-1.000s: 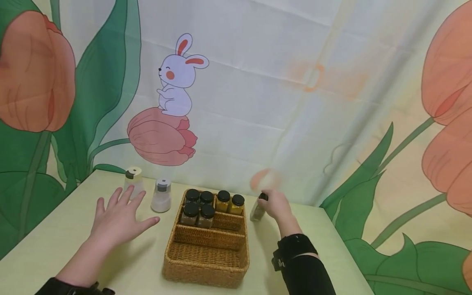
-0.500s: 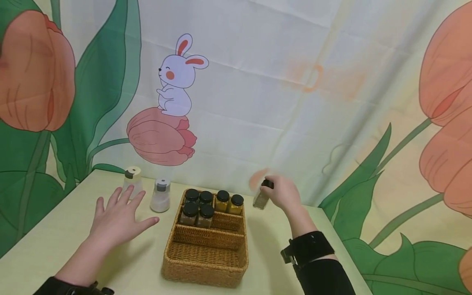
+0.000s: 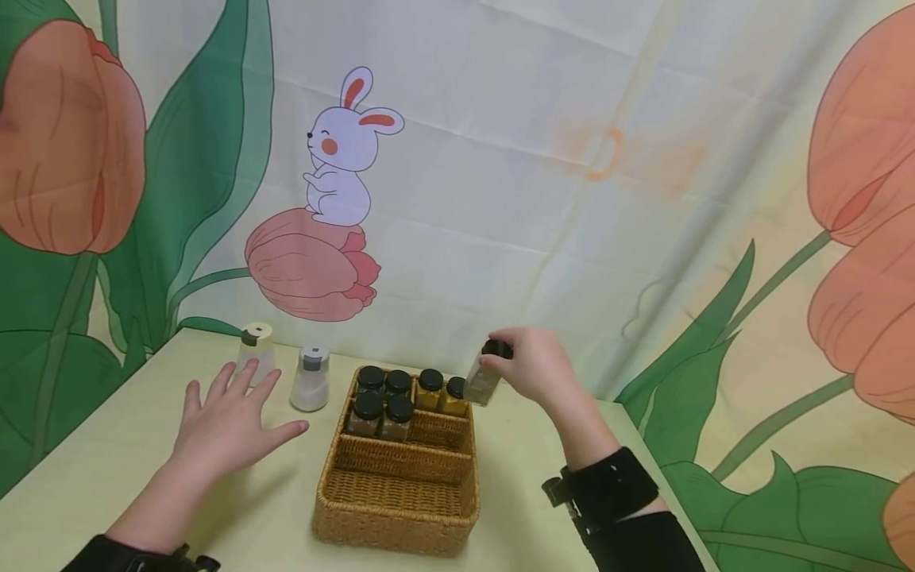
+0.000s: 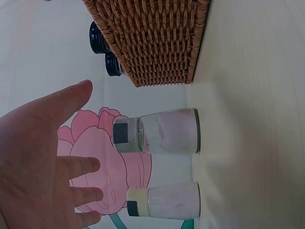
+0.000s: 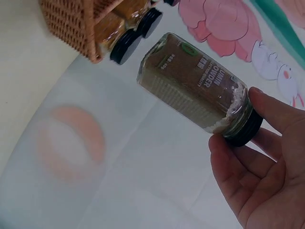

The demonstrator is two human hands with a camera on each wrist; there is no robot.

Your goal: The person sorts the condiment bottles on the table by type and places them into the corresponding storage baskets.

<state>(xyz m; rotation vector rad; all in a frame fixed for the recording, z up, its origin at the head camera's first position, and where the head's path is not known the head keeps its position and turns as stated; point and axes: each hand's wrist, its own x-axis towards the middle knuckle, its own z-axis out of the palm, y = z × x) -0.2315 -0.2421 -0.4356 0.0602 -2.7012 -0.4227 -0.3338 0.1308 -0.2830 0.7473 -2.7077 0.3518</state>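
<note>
My right hand [image 3: 536,364] pinches a cumin powder jar [image 5: 195,86] by its black lid, with brown powder inside. In the head view the tilted jar overlaps the back right corner of the wicker basket [image 3: 393,539]. Several black-lidded jars stand in the basket's back compartments: brown ones [image 3: 366,417] at the left, two yellow ones [image 3: 429,391] at the right. My left hand [image 3: 225,433] is spread, palm down, left of the basket and holds nothing. Beyond its fingers stand two shakers, a grey-capped shaker [image 4: 162,131] and a cream-capped shaker [image 4: 167,201], both with white contents.
The basket's large front compartment [image 3: 400,492] and a compartment behind it [image 3: 439,433] show bare wicker. Behind the pale table [image 3: 529,492] hangs a curtain [image 3: 486,199] printed with tulips and a rabbit.
My right hand has lifted the cumin powder jar off the table right of the basket, then carried it left to the basket's back right corner. The left hand stays in place.
</note>
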